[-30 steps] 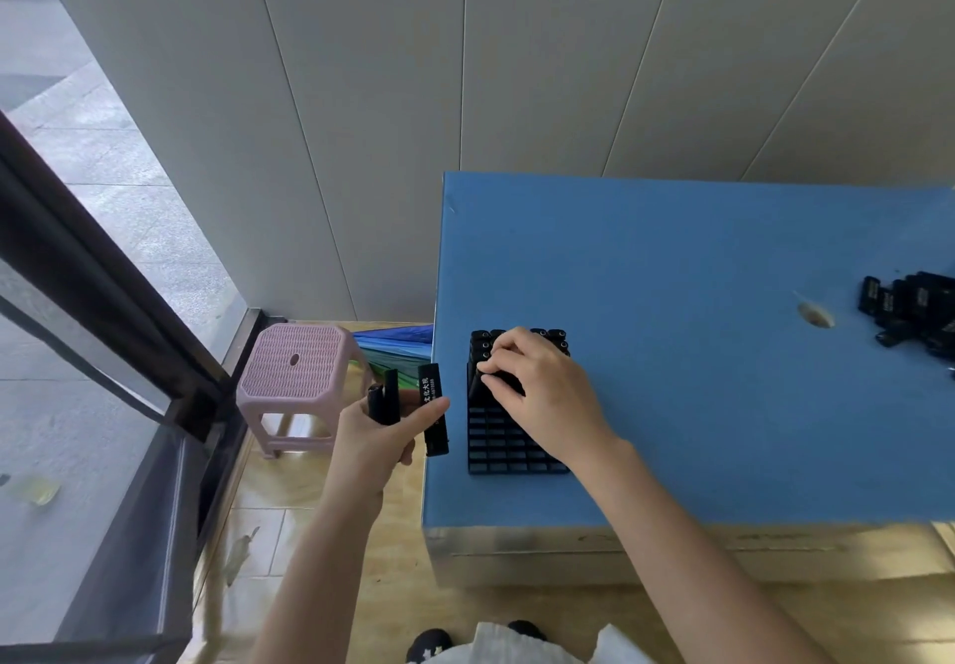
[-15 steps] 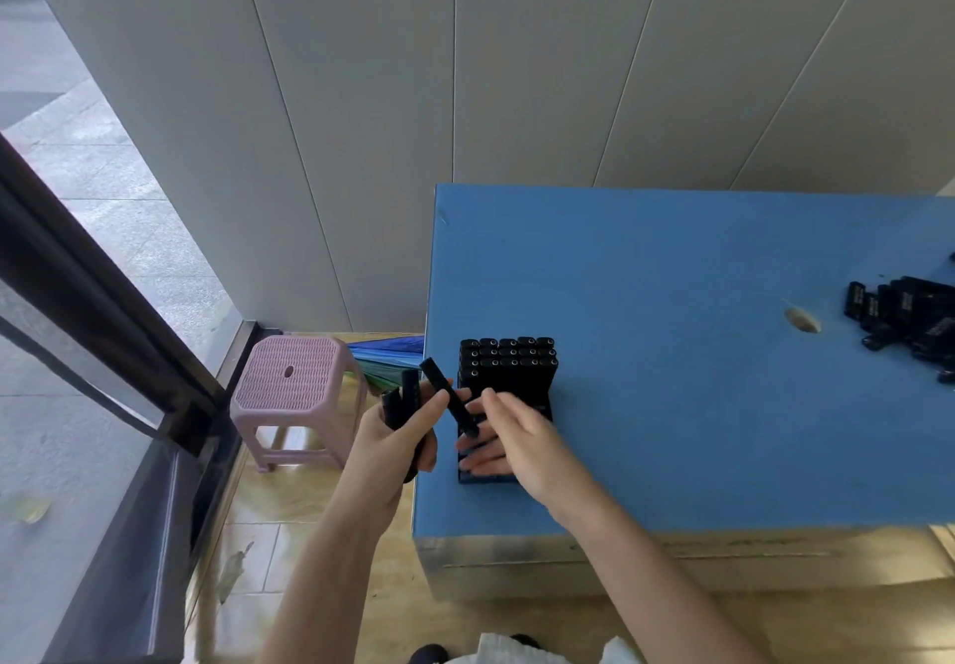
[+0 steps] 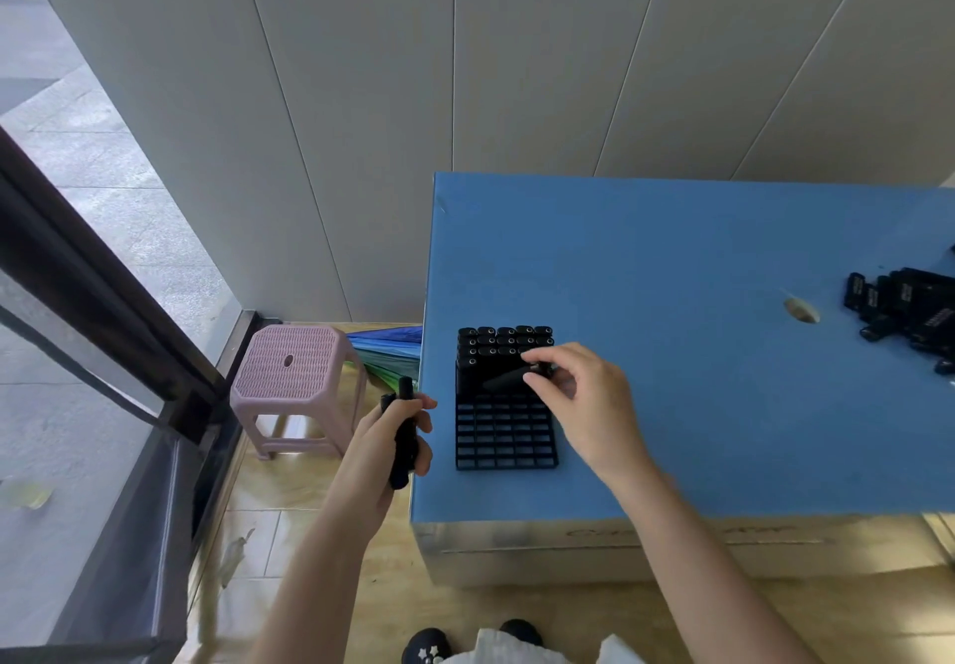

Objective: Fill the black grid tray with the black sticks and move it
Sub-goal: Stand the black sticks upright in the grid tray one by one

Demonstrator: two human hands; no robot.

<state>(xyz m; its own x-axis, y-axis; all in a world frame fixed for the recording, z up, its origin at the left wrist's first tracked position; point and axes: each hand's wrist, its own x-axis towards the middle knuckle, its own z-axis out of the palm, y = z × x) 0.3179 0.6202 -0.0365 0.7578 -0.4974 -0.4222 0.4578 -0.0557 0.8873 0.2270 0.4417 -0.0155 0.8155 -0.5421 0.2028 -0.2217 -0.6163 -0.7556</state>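
Observation:
The black grid tray (image 3: 506, 436) lies near the left front corner of the blue table (image 3: 672, 276). Its far rows hold upright black sticks (image 3: 504, 340); the near rows show open cells. My right hand (image 3: 584, 400) pinches one black stick (image 3: 511, 379), tilted, just above the tray's middle rows. My left hand (image 3: 393, 431) grips a small bunch of black sticks (image 3: 405, 425) upright, just off the table's left edge beside the tray.
A heap of loose black sticks (image 3: 909, 307) lies at the table's right edge, near a small hole (image 3: 801, 311). A pink stool (image 3: 294, 379) stands on the floor to the left, with folded umbrellas (image 3: 393, 348) behind it. A glass door frame runs along the left.
My right hand took one stick from the left hand's bunch and carried it right, over the tray. The left hand now holds fewer sticks, lowered slightly.

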